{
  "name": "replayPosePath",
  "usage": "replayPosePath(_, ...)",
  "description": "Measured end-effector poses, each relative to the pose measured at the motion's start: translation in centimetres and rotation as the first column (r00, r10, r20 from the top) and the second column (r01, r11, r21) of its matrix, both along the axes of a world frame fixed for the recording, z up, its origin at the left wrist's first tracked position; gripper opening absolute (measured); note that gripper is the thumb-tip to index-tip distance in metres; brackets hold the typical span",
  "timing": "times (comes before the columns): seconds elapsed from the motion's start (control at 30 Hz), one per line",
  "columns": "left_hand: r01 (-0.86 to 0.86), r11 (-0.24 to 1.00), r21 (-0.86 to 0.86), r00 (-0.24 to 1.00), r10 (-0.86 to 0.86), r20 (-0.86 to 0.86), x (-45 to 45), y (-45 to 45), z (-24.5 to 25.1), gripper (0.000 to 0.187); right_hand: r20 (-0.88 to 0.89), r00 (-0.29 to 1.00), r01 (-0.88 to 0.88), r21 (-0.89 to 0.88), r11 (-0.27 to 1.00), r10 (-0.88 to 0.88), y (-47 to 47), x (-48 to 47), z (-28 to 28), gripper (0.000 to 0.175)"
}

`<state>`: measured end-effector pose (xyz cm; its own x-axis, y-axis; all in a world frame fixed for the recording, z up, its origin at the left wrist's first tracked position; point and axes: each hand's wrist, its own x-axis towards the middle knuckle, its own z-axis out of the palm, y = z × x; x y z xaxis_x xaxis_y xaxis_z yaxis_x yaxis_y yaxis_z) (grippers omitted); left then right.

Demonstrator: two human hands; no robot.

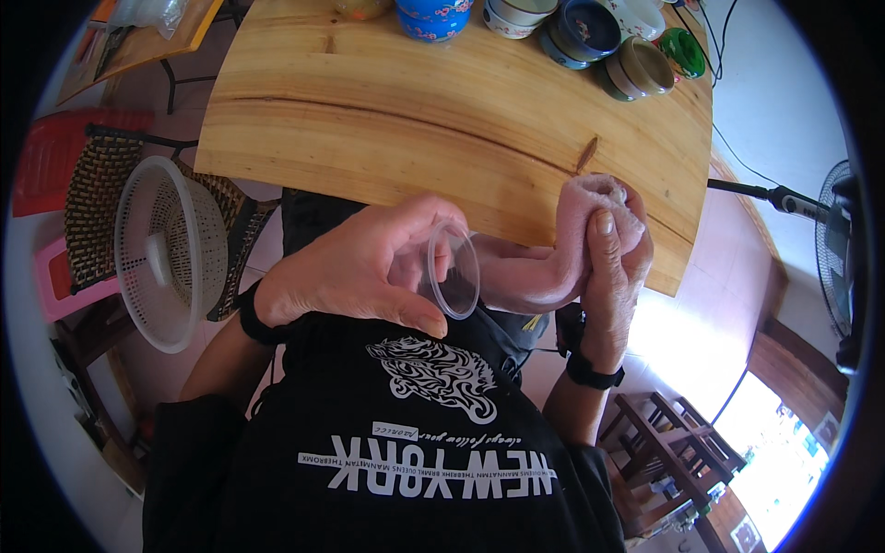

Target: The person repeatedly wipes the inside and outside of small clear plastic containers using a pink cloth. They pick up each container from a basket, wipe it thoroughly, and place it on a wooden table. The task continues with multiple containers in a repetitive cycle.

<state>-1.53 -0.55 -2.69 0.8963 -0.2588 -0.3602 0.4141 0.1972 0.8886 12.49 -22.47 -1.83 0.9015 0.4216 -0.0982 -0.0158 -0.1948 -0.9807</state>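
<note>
My left hand point(359, 266) holds a clear plastic cup point(460, 276) sideways, its round rim turned to the right. To the right of it, my right hand point(615, 256) grips a bunched pink cloth point(581, 242) near the table's front edge. One length of the cloth hangs down and curves left behind the cup. Something whitish shows in the fold at the top of the cloth; what it is I cannot tell. The cup and my right hand are apart.
Stacked bowls point(577, 34) and a blue patterned bowl point(432, 17) stand at the far side of the wooden table point(387, 104). A white plastic basket point(197, 249) rests on a woven chair point(104, 200) at left. A fan point(836, 249) stands at right, near wooden furniture point(664, 456).
</note>
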Motion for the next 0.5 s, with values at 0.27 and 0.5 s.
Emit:
replayPosePath(0.27, 0.056, 0.987, 0.152, 0.997, -0.063, 0.035, 0.1, -0.3, 0.0, 0.081, -0.045, 0.998, 0.050, 0.017, 0.999, -0.049, -0.1, 0.3, 1.1, 0.060)
replayPosePath(0.5, -0.004, 0.988, 0.156, 0.992, -0.016, 0.123, 1.4, -1.7, 0.0, 0.074, -0.062, 0.969, -0.233, 0.096, 0.968, 0.239, 1.3, -2.0, 2.1, 0.062)
